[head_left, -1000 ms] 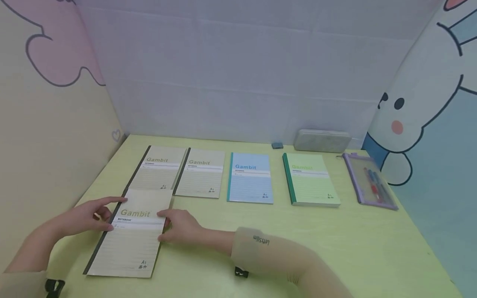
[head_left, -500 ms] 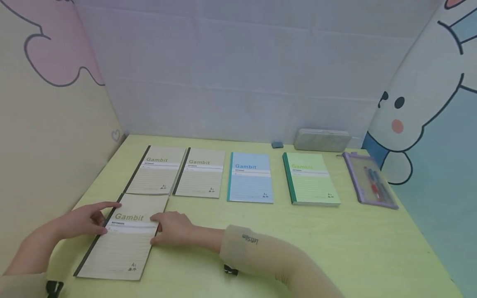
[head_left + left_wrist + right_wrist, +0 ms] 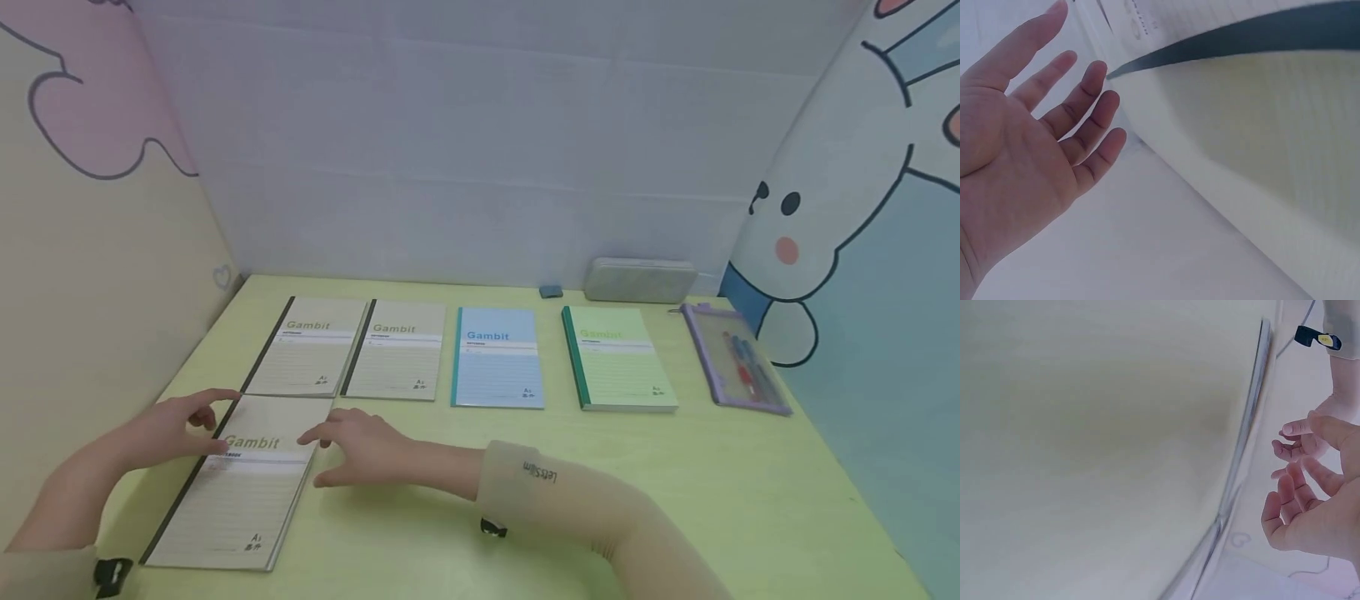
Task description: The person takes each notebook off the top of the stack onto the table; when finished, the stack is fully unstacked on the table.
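A white Gambit notebook (image 3: 251, 492) with a black spine lies flat at the front left of the table. Its top edge meets the bottom edge of another white notebook (image 3: 311, 346) behind it. On the spine side is my left hand (image 3: 168, 429), its index fingertip and thumb at the spine; the left wrist view shows that hand's fingers (image 3: 1085, 100) spread and loosely bent. My right hand (image 3: 367, 450) hovers by the right edge, index finger over the cover, thumb apart from it, holding nothing. In the right wrist view the right hand's fingers (image 3: 1291, 500) are relaxed.
Along the back row lie a second white notebook (image 3: 397, 354), a blue notebook (image 3: 497, 362) and a thick green notebook (image 3: 622, 367). Farther right is a purple-edged zip pouch (image 3: 735, 362) with pens. A grey case (image 3: 640, 280) and a small blue block (image 3: 551, 292) stand near the wall.
The front notebook has slid left and toward me, off the one behind it. My right hand has let go of its edge and drawn slightly away; the left fingers have loosened.
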Demonstrator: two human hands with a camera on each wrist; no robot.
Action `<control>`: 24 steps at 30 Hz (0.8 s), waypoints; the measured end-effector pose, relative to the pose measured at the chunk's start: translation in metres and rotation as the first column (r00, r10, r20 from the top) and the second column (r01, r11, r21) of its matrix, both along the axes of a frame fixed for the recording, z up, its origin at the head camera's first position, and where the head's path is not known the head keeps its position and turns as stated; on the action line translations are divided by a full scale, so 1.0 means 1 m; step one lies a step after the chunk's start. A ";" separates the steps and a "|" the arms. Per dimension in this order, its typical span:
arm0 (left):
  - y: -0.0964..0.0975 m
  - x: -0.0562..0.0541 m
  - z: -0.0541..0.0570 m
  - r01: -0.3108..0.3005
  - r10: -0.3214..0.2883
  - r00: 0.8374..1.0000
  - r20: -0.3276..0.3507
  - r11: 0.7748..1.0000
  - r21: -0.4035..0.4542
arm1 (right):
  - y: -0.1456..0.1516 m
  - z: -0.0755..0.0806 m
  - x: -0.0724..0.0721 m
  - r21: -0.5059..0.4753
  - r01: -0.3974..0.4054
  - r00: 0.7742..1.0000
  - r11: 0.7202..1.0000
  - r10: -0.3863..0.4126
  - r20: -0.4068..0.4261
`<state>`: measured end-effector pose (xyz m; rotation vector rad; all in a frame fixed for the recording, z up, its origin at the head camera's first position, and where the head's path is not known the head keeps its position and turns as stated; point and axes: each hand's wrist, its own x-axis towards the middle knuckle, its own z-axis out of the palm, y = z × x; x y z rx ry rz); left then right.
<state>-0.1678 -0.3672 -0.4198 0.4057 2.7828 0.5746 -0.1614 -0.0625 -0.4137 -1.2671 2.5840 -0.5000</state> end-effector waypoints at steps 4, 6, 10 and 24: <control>0.017 -0.007 0.014 0.036 -0.035 0.997 -0.067 0.999 0.014 | 0.020 0.014 -0.006 -0.017 -0.044 0.999 0.999 0.044 -0.033; 0.026 -0.010 0.023 0.053 -0.052 0.996 -0.078 0.998 0.019 | 0.032 0.021 -0.010 -0.024 -0.052 0.998 0.998 0.051 -0.040; 0.044 -0.018 0.040 0.088 -0.087 0.990 -0.108 0.996 0.013 | 0.057 0.034 -0.017 -0.051 -0.047 0.998 0.998 0.046 -0.032; 0.123 -0.054 0.078 0.187 -0.177 0.937 -0.302 0.982 0.007 | 0.168 0.073 -0.045 -0.212 0.023 0.997 0.977 -0.038 -0.068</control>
